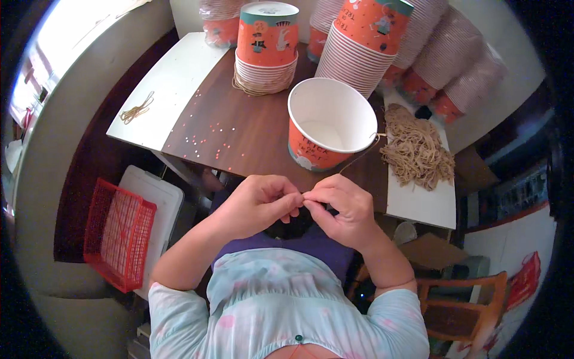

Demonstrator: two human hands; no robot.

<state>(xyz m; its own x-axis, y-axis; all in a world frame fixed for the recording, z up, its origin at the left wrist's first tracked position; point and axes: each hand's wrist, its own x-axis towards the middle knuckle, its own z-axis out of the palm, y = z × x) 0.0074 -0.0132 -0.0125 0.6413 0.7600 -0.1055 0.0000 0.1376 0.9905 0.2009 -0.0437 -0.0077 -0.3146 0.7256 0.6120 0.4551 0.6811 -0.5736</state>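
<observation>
My left hand (263, 203) and my right hand (342, 209) meet fingertip to fingertip in front of my chest, both closed in a pinch. A thin tan cord (360, 155) runs from the right side of an open paper bucket's rim down to my right hand, which grips it. What lies between the left fingertips is too small to make out. The bucket (305, 142), white inside and orange with a teal base outside, stands upright on the brown table (209, 119), just beyond my hands. A heap of tan cords (415, 149) lies to its right.
Upside-down stacks of buckets stand behind, one (266, 45) with cords around its lower rims, another (365, 45) taller. Wrapped stacks (445, 51) fill the back right. Small dots (218, 143) and a few cords (137, 107) lie at left. A red basket (119, 233) sits below left, a wooden chair (460, 302) below right.
</observation>
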